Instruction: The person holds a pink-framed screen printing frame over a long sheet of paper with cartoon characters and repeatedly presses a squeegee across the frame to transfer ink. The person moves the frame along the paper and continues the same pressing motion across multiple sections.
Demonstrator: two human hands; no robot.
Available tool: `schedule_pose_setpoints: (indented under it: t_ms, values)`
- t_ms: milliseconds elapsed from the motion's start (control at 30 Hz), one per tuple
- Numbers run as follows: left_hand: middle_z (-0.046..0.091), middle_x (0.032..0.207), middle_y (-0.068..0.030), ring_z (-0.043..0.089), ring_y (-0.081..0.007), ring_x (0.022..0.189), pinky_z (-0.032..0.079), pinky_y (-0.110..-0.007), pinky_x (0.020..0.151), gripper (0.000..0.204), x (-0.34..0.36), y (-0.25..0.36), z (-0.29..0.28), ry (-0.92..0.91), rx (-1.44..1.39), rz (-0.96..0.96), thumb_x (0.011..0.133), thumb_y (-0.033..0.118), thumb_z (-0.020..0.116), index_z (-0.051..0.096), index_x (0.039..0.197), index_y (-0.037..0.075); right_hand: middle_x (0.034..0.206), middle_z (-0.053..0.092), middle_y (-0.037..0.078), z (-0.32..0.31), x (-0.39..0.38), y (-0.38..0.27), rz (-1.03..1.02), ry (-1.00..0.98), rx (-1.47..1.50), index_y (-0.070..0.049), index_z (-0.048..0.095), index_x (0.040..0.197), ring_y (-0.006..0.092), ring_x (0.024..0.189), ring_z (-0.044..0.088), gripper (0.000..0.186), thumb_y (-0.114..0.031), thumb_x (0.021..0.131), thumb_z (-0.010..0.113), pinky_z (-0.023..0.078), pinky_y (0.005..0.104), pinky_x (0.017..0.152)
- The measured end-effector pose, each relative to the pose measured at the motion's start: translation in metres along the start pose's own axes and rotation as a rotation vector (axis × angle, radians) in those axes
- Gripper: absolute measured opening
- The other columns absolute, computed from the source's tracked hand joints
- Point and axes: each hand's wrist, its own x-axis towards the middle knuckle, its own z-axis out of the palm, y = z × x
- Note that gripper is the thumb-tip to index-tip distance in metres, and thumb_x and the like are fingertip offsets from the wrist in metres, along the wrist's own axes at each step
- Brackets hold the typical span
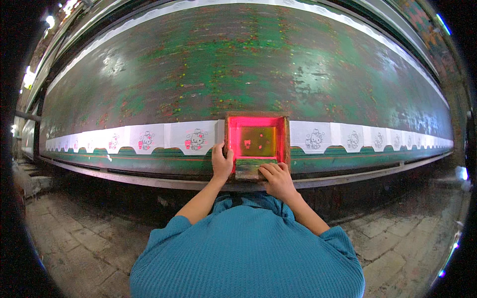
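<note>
A wooden screen-printing frame (286,139) lies flat on the white printed pieces at the table's near edge. Pink ink coats its inner walls, and its yellowish mesh (266,141) shows small pink shapes. My left hand (221,161) grips the frame's left side, thumb toward the near corner. At the frame's near end rests a wide, worn squeegee (247,170), stained greenish grey. My right hand (279,180) has its fingers curled over the squeegee's right part. The white piece (195,139) just left bears a cartoon cat outline with pink parts; the piece (314,137) to the right has only dark outlines.
A long green table (238,64), blotched with dark and coloured stains, spans the view. More white pieces (103,141) run along its near side in a row, and another white strip (238,6) follows the far side. A metal rail (149,182) borders the near edge.
</note>
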Motion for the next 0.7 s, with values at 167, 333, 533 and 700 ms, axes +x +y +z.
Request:
schedule_pose_setpoints:
  t_ms: [167,333,533,700]
  values:
    - [0.058,0.122,-0.0238,0.055,-0.0414,0.117,0.044,-0.047,0.104,0.044,-0.002,0.002,-0.001,0.007,0.034,0.011,0.086,0.009,0.067,0.054,0.126,-0.005,0.126,0.063,0.016,-0.003,-0.018,0.032,0.551,0.382,0.139,-0.002,0.064,0.124,0.0328,0.120,0.059,0.046,-0.031,0.090,0.072,0.047,0.0447,0.098]
    - [0.060,0.123,-0.0239,0.057,-0.0410,0.118,0.045,-0.046,0.104,0.045,-0.002,0.015,-0.004,0.021,0.044,0.036,0.085,0.006,0.067,0.056,0.127,-0.007,0.110,0.064,0.022,0.018,-0.022,0.062,0.836,0.224,0.525,0.004,0.066,0.118,0.0389,0.106,0.063,0.050,-0.040,0.095,0.069,0.049,0.0438,0.094]
    - [0.060,0.126,-0.0230,0.059,-0.0398,0.119,0.047,-0.044,0.103,0.045,-0.016,0.059,0.045,0.109,-0.064,0.110,0.085,0.003,0.066,0.057,0.129,-0.007,0.103,0.064,0.020,-0.021,-0.054,0.100,0.758,0.386,0.453,0.004,0.068,0.112,0.0373,0.099,0.062,0.046,-0.038,0.094,0.071,0.049,0.0441,0.090]
    - [0.061,0.123,-0.0226,0.060,-0.0397,0.116,0.048,-0.043,0.101,0.044,-0.032,0.105,0.128,0.107,-0.080,0.121,0.082,0.000,0.066,0.059,0.125,-0.006,0.098,0.064,0.017,-0.063,-0.097,0.169,0.794,0.407,0.470,0.003,0.070,0.106,0.0350,0.094,0.063,0.041,-0.037,0.092,0.073,0.050,0.0428,0.086]
